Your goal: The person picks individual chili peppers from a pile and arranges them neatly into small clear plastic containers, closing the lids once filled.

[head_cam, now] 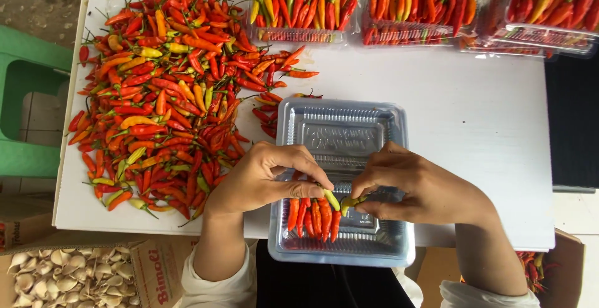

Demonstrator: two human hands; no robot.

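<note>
Left hand (262,180) pinched a yellow-green chili (331,199); right hand (418,189) pinched another green chili (350,203). Best laid parallel beside the red chilies (312,217) below both hands in the clear tray (342,245).

Left hand (265,180) and right hand (418,189) pinch, fingertips nearly meeting.

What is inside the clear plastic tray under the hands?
Inside the clear plastic tray a short row of red and orange chilies lies at the near end. The left hand and right hand cover its middle, hiding anything beneath them. The far half shows bare.
</note>
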